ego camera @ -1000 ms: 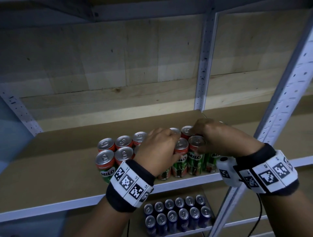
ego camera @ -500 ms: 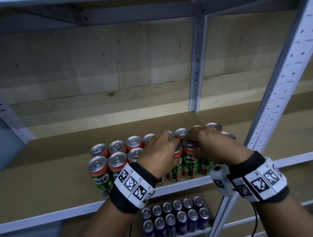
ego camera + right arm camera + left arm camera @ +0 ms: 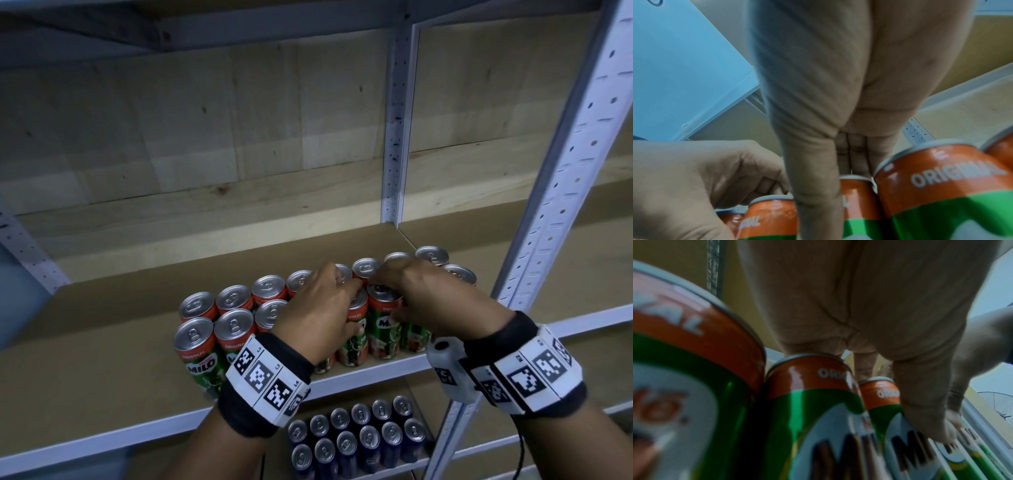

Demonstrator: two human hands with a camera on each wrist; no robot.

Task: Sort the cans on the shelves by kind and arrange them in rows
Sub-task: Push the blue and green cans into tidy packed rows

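Both hands, left hand (image 3: 318,308) and right hand (image 3: 428,301), are curling their grip around neighbouring Milo cans (image 3: 383,322) beside the shelf post (image 3: 394,137), squaring up 2 rows.

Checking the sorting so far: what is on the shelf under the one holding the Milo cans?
Dark blue cans with silver tops stand in two rows below the Milo cans. The left hand and forearm hide whatever lies further left.
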